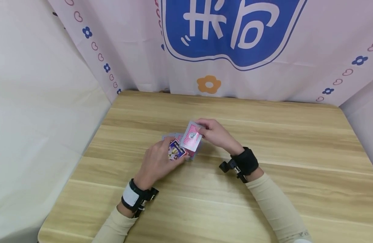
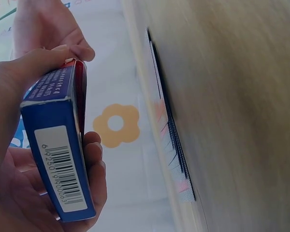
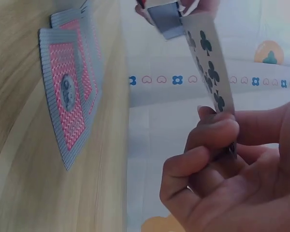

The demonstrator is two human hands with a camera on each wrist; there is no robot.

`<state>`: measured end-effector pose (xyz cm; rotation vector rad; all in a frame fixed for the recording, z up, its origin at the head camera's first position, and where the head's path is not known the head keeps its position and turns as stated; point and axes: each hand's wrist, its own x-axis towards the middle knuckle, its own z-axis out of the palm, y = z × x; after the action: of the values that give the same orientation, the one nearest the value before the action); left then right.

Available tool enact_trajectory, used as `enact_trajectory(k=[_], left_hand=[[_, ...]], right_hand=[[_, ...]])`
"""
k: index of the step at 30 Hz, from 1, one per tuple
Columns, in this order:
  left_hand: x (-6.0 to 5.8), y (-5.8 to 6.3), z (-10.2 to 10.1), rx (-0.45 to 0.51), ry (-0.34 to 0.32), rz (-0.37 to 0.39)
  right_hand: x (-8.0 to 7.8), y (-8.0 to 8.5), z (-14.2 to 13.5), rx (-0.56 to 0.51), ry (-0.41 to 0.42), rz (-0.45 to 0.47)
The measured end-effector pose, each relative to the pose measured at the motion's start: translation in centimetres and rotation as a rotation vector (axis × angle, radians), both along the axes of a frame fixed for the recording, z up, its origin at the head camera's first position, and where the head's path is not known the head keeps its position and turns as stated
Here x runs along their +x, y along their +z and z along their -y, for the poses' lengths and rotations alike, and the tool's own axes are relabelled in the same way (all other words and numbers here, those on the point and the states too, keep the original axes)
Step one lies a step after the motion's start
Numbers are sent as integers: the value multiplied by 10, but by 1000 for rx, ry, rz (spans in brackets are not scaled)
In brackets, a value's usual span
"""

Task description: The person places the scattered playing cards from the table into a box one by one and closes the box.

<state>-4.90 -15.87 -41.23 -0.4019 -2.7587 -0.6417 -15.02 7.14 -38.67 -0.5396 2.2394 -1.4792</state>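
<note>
Left hand is wrapped round the blue card box, thumb on one side, fingers curled on the other, picture side up, barcode on the end nearest that wrist! Over to the right hand, and it's pinching a playing card between thumb and fingers: red-patterned back up, black clubs on the underside! That card slants from the right fingertips toward the left hand, its far end right by the box; whether they touch, I cannot tell. Look below the two hands: more cards lie overlapping on the wooden table, backs up, beneath the box and the held card. Each wrist behind the hands wears a black strap with a small device, pale sleeves behind those, and out beyond the hands hangs a printed curtain, orange flower and all!
</note>
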Motion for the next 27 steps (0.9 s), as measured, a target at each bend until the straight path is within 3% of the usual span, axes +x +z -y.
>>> enact_trajectory(k=[7,14,22,27], left_hand=[[1,0,0,15,-6,-6],[1,1,0,13,-4,-30],[0,1,1,19,0,-23],[0,0,0,9,0,-32]], right_hand=[[8,-3,6,32,-3,-139],[19,0,16,110,145,-168],[21,3,15,50,51,-233],[21,-2,18,43,101,-255]])
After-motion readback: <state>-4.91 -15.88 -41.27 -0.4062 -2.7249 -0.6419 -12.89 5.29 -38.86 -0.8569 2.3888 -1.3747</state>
